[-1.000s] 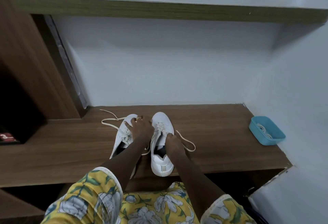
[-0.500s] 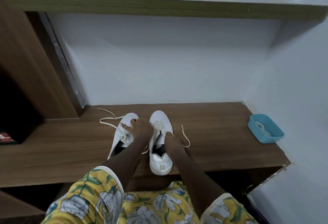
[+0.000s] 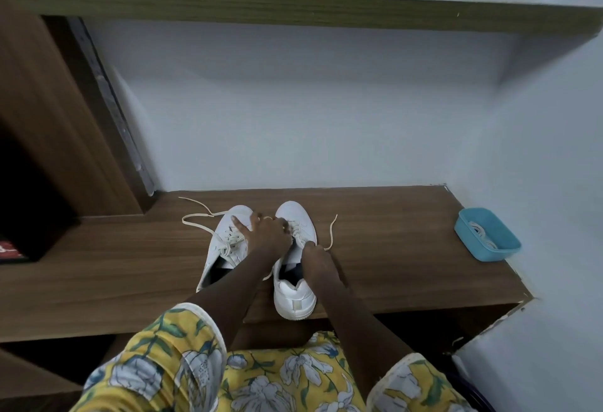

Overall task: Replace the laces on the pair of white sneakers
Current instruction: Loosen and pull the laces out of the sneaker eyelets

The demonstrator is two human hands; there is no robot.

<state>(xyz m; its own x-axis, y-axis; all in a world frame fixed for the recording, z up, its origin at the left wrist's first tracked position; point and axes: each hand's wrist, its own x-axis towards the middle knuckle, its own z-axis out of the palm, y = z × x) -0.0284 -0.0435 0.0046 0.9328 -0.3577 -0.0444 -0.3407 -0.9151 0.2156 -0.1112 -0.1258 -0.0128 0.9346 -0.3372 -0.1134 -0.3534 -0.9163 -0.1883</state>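
Sneakers [image 3: 295, 294] sit side by side on the shelf [image 3: 391, 248]. Our left hand [image 3: 267, 235] curls over one shoe's eyelets, probably steadying it — whether it grips, we cannot tell; our right hand [image 3: 314, 248] pinches the lace [image 3: 331, 232], likely to pull it free.

The wooden bench [image 3: 391, 232] bears a left sneaker [image 3: 219, 243], a right sneaker [image 3: 295, 297] beside it, a blue tray [image 3: 469, 243] well apart.

A: How are the arms placed?
B: Both reach forward, close together. The left hand [image 3: 267, 235] is knuckles-up with its fingers curled down, its grip hidden.
A: And the right hand [image 3: 312, 250]?
B: Just beside it, pinching a lace [image 3: 332, 232].
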